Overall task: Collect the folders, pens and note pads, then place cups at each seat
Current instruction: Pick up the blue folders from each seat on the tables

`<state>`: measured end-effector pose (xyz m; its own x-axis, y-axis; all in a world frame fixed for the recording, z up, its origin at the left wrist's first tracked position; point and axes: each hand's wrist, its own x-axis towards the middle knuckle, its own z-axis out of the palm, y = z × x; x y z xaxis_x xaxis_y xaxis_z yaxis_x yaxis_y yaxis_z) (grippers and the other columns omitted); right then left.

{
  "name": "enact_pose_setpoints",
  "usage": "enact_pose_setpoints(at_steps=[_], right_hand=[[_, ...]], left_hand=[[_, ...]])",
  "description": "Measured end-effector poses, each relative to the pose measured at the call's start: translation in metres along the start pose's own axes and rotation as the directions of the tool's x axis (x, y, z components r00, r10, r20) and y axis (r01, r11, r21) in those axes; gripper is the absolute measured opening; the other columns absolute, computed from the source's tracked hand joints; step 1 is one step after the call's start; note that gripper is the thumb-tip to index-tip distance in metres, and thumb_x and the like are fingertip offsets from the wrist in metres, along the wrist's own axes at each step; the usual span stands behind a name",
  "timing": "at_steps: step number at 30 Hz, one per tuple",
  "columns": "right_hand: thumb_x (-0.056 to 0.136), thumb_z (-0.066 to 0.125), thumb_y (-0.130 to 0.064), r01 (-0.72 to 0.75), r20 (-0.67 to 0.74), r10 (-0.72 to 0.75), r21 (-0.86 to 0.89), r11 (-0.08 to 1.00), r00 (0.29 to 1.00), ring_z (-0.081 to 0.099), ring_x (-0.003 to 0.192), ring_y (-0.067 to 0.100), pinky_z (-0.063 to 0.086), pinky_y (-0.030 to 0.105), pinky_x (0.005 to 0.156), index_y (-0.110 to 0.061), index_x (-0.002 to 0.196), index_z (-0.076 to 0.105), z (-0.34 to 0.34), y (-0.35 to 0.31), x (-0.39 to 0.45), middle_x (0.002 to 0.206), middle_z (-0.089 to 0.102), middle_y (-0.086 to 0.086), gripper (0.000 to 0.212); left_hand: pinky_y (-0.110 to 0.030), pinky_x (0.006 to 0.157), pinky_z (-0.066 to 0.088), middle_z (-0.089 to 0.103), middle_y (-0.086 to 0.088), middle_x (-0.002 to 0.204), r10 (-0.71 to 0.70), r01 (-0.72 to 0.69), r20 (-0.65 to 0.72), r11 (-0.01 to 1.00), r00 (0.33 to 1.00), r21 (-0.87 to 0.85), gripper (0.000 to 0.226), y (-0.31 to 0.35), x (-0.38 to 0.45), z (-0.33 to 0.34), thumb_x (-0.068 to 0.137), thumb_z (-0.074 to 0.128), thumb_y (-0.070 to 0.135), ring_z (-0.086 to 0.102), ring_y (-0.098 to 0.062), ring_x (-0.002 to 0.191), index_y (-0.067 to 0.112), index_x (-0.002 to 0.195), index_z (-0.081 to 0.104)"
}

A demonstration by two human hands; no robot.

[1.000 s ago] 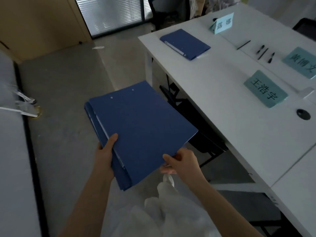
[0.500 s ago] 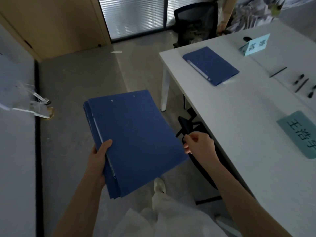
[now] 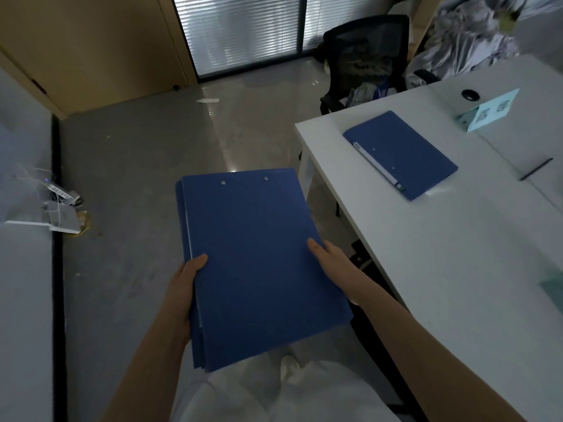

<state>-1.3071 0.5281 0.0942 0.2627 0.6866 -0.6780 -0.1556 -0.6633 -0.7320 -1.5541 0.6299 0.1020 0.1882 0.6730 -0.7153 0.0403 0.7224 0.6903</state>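
Observation:
A stack of blue folders (image 3: 259, 254) is held in front of me above the floor. My left hand (image 3: 182, 287) grips its left edge, thumb on top. My right hand (image 3: 332, 266) holds its right edge. Another blue folder (image 3: 402, 153) lies flat near the far left corner of the white table (image 3: 441, 269). A dark pen (image 3: 536, 169) lies on the table to the right of that folder.
A pale blue name card (image 3: 490, 111) stands at the back of the table beside a black cable hole (image 3: 470, 94). A black office chair (image 3: 368, 56) sits beyond the table's end. Grey floor lies to the left, with a white shelf edge (image 3: 27, 269) at far left.
My right hand has come back onto the stack's right edge after letting go of it. My view has moved forward along the table, so the lone folder appears closer.

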Motion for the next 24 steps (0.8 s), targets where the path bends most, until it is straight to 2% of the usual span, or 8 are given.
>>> enact_pose_setpoints(at_steps=[2, 7, 12, 15, 18, 20, 24], right_hand=[[0.091, 0.047, -0.056, 0.011, -0.102, -0.014, -0.036, 0.999, 0.995, 0.056, 0.113, 0.016, 0.047, 0.039, 0.098, -0.018, 0.138, 0.04, 0.01, -0.014, 0.02, 0.132, 0.052, -0.004, 0.061], [0.091, 0.054, -0.047, 0.119, -0.294, -0.156, -0.141, 0.983, 0.943, 0.056, 0.114, 0.021, 0.048, 0.04, 0.095, -0.016, 0.136, 0.039, 0.036, -0.075, 0.08, 0.132, 0.052, 0.001, 0.057], [0.091, 0.053, -0.05, 0.139, -0.402, -0.192, -0.159, 0.977, 0.895, 0.057, 0.112, 0.022, 0.049, 0.039, 0.09, -0.018, 0.138, 0.037, 0.048, -0.137, 0.136, 0.131, 0.053, 0.0, 0.059], [0.091, 0.053, -0.049, 0.123, -0.462, -0.178, -0.146, 0.982, 0.869, 0.057, 0.111, 0.022, 0.05, 0.038, 0.087, -0.017, 0.138, 0.037, 0.045, -0.163, 0.163, 0.13, 0.054, 0.001, 0.059], [0.092, 0.053, -0.048, 0.104, -0.499, -0.158, -0.134, 0.986, 0.852, 0.057, 0.109, 0.022, 0.047, 0.034, 0.081, -0.017, 0.138, 0.036, 0.036, -0.184, 0.188, 0.13, 0.053, 0.001, 0.059], [0.092, 0.052, -0.047, 0.093, -0.524, -0.142, -0.118, 0.989, 0.84, 0.055, 0.102, 0.019, 0.044, 0.032, 0.079, -0.016, 0.138, 0.036, 0.026, -0.197, 0.207, 0.13, 0.053, 0.001, 0.058], [0.093, 0.053, -0.045, 0.08, -0.559, -0.099, -0.058, 0.995, 0.823, 0.051, 0.097, 0.015, 0.042, 0.031, 0.079, -0.016, 0.136, 0.038, -0.004, -0.224, 0.248, 0.129, 0.053, 0.001, 0.054]], left_hand=[[-0.042, 0.073, 0.054, 0.073, -0.008, 0.107, -0.011, 0.011, 0.025, 1.0, 1.0, -0.008, 0.032, 0.023, 0.02, 0.005, 0.089, 0.062, 0.041, 0.069, -0.03, 0.095, 0.02, 0.112, 0.065], [-0.04, 0.072, 0.053, 0.073, -0.007, 0.108, -0.017, 0.018, 0.076, 1.0, 0.997, -0.012, 0.037, 0.104, 0.086, 0.013, 0.091, 0.058, 0.043, 0.068, -0.028, 0.096, 0.018, 0.117, 0.065], [-0.041, 0.074, 0.055, 0.076, -0.005, 0.104, 0.001, -0.008, 0.179, 0.999, 0.984, 0.04, 0.036, 0.187, 0.148, 0.028, 0.093, 0.054, 0.047, 0.071, -0.026, 0.094, 0.02, 0.114, 0.066], [-0.041, 0.074, 0.056, 0.075, -0.004, 0.107, 0.013, -0.043, 0.267, 0.994, 0.963, 0.105, 0.038, 0.222, 0.18, 0.04, 0.089, 0.059, 0.045, 0.073, -0.025, 0.093, 0.021, 0.117, 0.065], [-0.042, 0.071, 0.059, 0.071, -0.009, 0.117, 0.012, -0.061, 0.294, 0.985, 0.956, 0.16, 0.062, 0.249, 0.216, 0.057, 0.074, 0.077, 0.042, 0.072, -0.029, 0.098, 0.018, 0.128, 0.06], [-0.042, 0.07, 0.059, 0.07, -0.011, 0.119, -0.007, -0.058, 0.313, 0.978, 0.95, 0.199, 0.07, 0.265, 0.243, 0.073, 0.067, 0.078, 0.038, 0.071, -0.032, 0.099, 0.015, 0.13, 0.059], [-0.04, 0.064, 0.059, 0.073, -0.012, 0.108, -0.011, -0.062, 0.313, 0.973, 0.95, 0.222, 0.037, 0.295, 0.287, 0.118, 0.084, 0.07, 0.022, 0.072, -0.031, 0.086, 0.013, 0.119, 0.063]])
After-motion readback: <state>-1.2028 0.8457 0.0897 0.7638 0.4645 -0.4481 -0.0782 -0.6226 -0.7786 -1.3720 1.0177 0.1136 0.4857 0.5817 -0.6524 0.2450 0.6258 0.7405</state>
